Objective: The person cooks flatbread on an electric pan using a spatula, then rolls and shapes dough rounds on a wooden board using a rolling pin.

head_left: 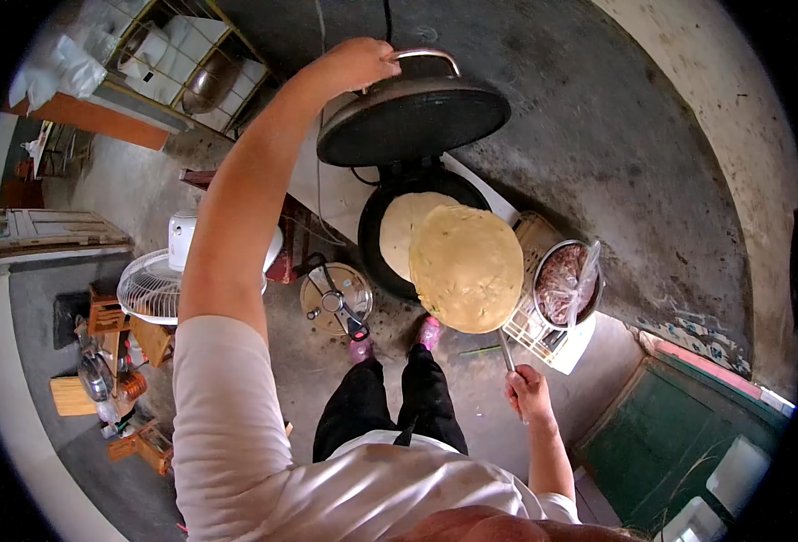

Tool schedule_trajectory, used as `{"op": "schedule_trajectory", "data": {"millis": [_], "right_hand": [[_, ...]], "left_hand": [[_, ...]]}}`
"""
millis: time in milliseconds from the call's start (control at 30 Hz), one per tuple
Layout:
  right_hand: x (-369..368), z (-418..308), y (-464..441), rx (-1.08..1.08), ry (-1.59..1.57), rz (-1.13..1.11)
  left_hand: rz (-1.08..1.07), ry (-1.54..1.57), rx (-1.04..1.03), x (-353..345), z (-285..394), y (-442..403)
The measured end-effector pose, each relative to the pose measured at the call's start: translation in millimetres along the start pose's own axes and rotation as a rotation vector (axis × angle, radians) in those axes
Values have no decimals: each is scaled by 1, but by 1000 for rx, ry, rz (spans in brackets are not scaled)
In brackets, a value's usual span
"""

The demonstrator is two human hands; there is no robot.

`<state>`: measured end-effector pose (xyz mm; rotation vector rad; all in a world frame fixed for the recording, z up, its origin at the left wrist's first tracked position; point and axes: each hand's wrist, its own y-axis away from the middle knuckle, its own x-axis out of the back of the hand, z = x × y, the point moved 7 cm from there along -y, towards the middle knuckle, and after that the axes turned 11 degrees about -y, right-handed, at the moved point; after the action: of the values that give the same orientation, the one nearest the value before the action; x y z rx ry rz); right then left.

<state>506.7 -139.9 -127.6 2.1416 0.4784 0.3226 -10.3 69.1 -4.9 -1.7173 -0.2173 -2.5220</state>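
Note:
My left hand (369,65) is closed around the metal handle (431,54) of the raised lid (417,122) of a round electric griddle. In the black lower pan (374,237) lies a pale flatbread (403,221). Overlapping it on the right is a second, yellower flatbread (468,271), flecked with green, which reaches past the pan's front edge. My right hand (529,394) grips the handle of a spatula (506,350) whose blade is hidden under this flatbread.
Right of the griddle, a metal bowl (568,285) of reddish minced filling, partly covered by a plastic bag, sits on a pale crate (536,339). A pressure cooker lid (337,298) lies near my feet. A white fan (150,285) stands to the left, a dark wall (598,117) behind.

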Motion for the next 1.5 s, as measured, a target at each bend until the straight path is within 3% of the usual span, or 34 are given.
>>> {"op": "schedule_trajectory", "data": {"millis": [167, 200, 367, 500, 533, 767, 1100, 1267, 1400, 1467, 1500], "right_hand": [[1, 7, 4, 38, 85, -39], [1, 10, 1, 32, 83, -33], [-22, 15, -41, 135, 29, -83], [-32, 29, -64, 77, 108, -85], [-33, 30, -64, 65, 64, -76], [-35, 38, -72, 57, 11, -92], [-28, 62, -109, 56, -51, -99], [-26, 54, -110, 38, 70, -120], [-28, 52, -109, 128, 70, -153], [-30, 47, -106, 92, 57, -135], [-31, 48, -103, 49, 57, -122]], "left_hand": [[-155, -109, -131, -10, 44, 42], [-117, -22, -127, -15, 49, 53], [-94, -201, -213, -43, 90, 103], [-132, -321, -307, -94, 130, 160], [-232, -332, -359, -116, 138, 172], [-138, -223, -349, -208, 154, 222], [-227, -279, -344, -237, 154, 228], [-330, -303, -401, -242, 154, 220], [-591, -149, -420, -247, 128, 166], [-303, -424, -493, -247, 96, 93], [-200, -215, -314, -224, 87, 55]]}}
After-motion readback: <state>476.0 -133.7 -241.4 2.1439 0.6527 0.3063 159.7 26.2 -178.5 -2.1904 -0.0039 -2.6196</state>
